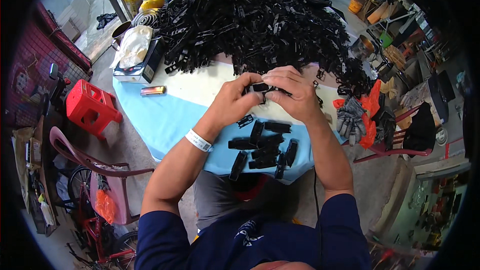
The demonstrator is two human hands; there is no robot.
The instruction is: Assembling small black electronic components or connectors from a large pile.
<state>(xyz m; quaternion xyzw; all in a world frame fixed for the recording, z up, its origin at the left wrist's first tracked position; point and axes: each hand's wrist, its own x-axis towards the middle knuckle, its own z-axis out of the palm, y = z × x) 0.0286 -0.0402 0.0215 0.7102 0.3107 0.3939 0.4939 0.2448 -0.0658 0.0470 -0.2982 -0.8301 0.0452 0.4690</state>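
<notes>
Over the middle of the table, my left hand (238, 96) and my right hand (292, 92) meet around a small black plastic part (260, 88). Fingers of both hands are closed on it, and they hide much of its shape. Just beyond them rises a large heap of black plastic parts (240, 20). Nearer to me, several black rectangular pieces (265, 151) lie in a loose cluster on the light blue cloth. One small black frame-like piece (245, 121) rests apart from that cluster, just below my left hand.
A box (135, 70) topped with a crumpled white wrapper stands at the table's left, near a lighter-like item (153, 90). Grey gloves (351, 120) and orange plastic lie at the right edge. A red stool (92, 106) and a pink chair (107, 190) are on the left.
</notes>
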